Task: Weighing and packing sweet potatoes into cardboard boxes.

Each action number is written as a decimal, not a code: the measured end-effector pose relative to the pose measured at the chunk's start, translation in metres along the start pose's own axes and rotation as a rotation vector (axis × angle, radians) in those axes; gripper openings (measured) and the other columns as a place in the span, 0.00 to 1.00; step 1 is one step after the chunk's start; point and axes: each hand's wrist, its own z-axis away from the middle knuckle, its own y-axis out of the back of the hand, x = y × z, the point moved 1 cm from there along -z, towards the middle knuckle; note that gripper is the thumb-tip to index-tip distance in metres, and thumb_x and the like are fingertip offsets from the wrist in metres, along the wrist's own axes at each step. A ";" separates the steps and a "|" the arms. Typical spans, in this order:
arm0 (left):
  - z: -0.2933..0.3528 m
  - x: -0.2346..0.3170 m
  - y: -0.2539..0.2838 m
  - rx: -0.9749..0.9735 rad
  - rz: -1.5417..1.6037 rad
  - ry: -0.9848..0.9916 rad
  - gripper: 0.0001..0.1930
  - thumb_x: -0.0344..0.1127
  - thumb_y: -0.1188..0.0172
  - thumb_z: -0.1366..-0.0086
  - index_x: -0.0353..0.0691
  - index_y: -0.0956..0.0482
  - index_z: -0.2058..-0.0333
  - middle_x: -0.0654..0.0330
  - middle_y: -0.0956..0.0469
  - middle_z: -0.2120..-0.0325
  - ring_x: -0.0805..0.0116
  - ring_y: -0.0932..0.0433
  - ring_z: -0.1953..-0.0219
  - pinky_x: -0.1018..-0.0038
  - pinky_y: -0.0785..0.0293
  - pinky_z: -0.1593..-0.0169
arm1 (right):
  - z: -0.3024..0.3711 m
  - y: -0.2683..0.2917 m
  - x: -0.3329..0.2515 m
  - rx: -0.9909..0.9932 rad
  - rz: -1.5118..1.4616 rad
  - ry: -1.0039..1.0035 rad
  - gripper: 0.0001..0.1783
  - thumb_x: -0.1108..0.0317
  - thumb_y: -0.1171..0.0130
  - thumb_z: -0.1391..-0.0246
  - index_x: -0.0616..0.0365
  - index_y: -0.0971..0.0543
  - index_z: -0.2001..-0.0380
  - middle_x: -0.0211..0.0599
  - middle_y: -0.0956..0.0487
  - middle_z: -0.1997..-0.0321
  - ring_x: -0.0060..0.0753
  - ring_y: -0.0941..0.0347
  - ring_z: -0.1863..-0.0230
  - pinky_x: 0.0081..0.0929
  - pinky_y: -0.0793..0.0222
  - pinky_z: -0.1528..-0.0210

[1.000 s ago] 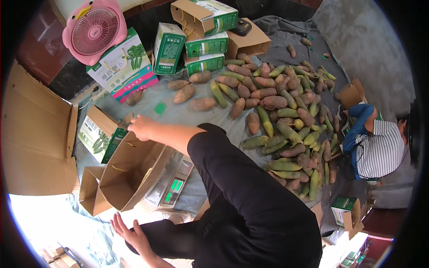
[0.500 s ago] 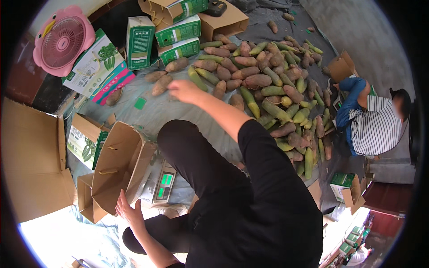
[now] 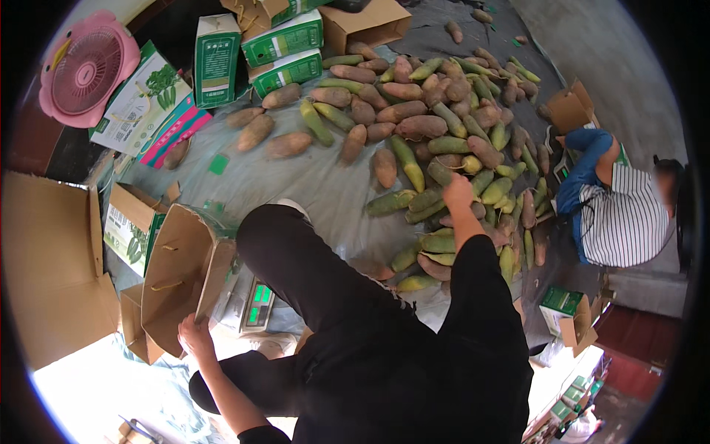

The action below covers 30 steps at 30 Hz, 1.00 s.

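A large heap of long radishes (image 3: 424,126), some green and some reddish-brown, lies on the plastic sheet. My right hand (image 3: 457,192) reaches into the heap, its fingers closed on the end of a green radish (image 3: 440,174). My left hand (image 3: 195,338) grips the lower edge of an open cardboard carton (image 3: 174,270), fingers bent over the rim. That carton is tilted beside a scale (image 3: 259,305) with lit green displays. Several reddish-brown radishes, one of them a loose radish (image 3: 288,145), lie apart to the left of the heap.
Green-and-white cartons (image 3: 282,41) are stacked at the back left, near a pink fan (image 3: 87,68). A big open cardboard box (image 3: 55,274) stands at far left. On the right, a person in a striped shirt (image 3: 625,214) sits by the heap. My bent knee (image 3: 270,240) is between scale and heap.
My right hand has swung from the loose radishes at left into the heap at right. A reddish-brown radish lies near where it was. My left hand has closed on the carton's edge.
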 end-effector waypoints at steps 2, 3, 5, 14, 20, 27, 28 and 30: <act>-0.001 0.007 -0.002 0.021 0.021 -0.075 0.11 0.33 0.36 0.54 0.37 0.23 0.70 0.53 0.23 0.72 0.51 0.26 0.66 0.58 0.31 0.62 | -0.010 -0.005 0.043 0.085 0.013 -0.017 0.23 0.69 0.42 0.55 0.55 0.28 0.52 0.48 0.28 0.51 0.52 0.32 0.48 0.44 0.32 0.49; 0.002 0.003 -0.005 0.055 0.030 -0.093 0.11 0.33 0.36 0.54 0.37 0.23 0.70 0.54 0.24 0.73 0.52 0.27 0.67 0.59 0.31 0.62 | -0.006 0.002 0.047 0.102 0.009 -0.038 0.23 0.69 0.43 0.55 0.54 0.29 0.52 0.48 0.28 0.51 0.52 0.33 0.47 0.45 0.33 0.48; 0.012 -0.001 0.000 0.048 0.016 -0.035 0.10 0.34 0.36 0.54 0.38 0.23 0.72 0.54 0.24 0.74 0.52 0.27 0.67 0.59 0.31 0.62 | -0.005 0.008 0.041 0.001 0.038 -0.076 0.25 0.67 0.44 0.52 0.53 0.32 0.49 0.43 0.30 0.47 0.51 0.35 0.45 0.45 0.34 0.46; 0.032 0.016 0.007 -0.037 0.040 0.141 0.10 0.34 0.38 0.52 0.38 0.21 0.70 0.55 0.23 0.72 0.54 0.26 0.62 0.61 0.33 0.57 | -0.024 0.004 0.062 -0.235 0.069 -0.105 0.41 0.61 0.35 0.54 0.47 0.42 0.37 0.39 0.41 0.34 0.49 0.44 0.36 0.47 0.40 0.39; 0.036 0.023 0.018 -0.017 0.047 0.184 0.10 0.34 0.36 0.53 0.39 0.20 0.70 0.56 0.22 0.72 0.55 0.26 0.63 0.61 0.32 0.57 | -0.023 0.000 0.038 -0.307 0.172 -0.171 0.40 0.60 0.34 0.54 0.42 0.40 0.38 0.37 0.37 0.39 0.45 0.43 0.37 0.56 0.38 0.44; 0.036 0.018 0.013 -0.011 0.101 0.204 0.10 0.33 0.35 0.53 0.39 0.19 0.69 0.54 0.21 0.72 0.54 0.25 0.64 0.62 0.31 0.58 | -0.009 -0.017 0.024 -0.290 -0.022 -0.222 0.41 0.61 0.34 0.55 0.49 0.40 0.38 0.44 0.32 0.42 0.49 0.35 0.43 0.49 0.33 0.45; 0.036 0.016 0.014 -0.024 0.119 0.210 0.11 0.34 0.35 0.53 0.39 0.19 0.69 0.54 0.21 0.72 0.53 0.24 0.64 0.62 0.30 0.58 | -0.007 -0.021 0.023 -0.300 -0.126 -0.301 0.41 0.61 0.34 0.54 0.49 0.40 0.38 0.42 0.33 0.41 0.48 0.35 0.42 0.49 0.34 0.44; 0.035 0.015 0.010 -0.003 0.100 0.211 0.11 0.33 0.36 0.53 0.39 0.20 0.68 0.53 0.21 0.71 0.53 0.24 0.64 0.62 0.29 0.58 | -0.011 -0.032 0.027 -0.305 -0.232 -0.261 0.42 0.60 0.34 0.55 0.53 0.41 0.38 0.44 0.35 0.38 0.49 0.36 0.41 0.48 0.35 0.43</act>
